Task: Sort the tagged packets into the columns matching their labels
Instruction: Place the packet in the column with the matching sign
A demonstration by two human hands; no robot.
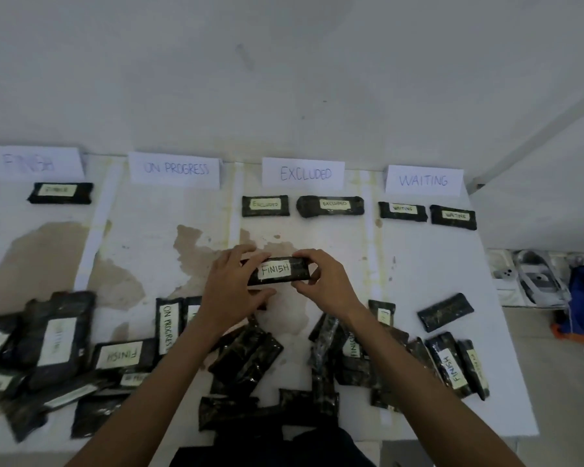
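Now, nearest you: a loose pile (243, 362) of dark packets lies along the front of the worktop (418, 264), some tags up, some face down.

Just past the pile, both hands hold one packet (277, 271), tag up, reading FINISH. The left hand (231, 288) grips its left end; the right hand (321, 281) pinches its right end, thumb below and fingers curled over the top edge. The packet is at mid-worktop, about on the line between the second and third columns.

Along the back edge stand four paper signs:
- FINISH sign (31, 162), with one placed packet (61, 193) in front.
- ON PROGRESS sign (175, 169).
- EXCLUDED sign (304, 173), with two EXCLUDED packets (265, 206) (331, 206) side by side.
- WAITING sign (423, 180), with two WAITING packets (402, 210) (453, 217) side by side.
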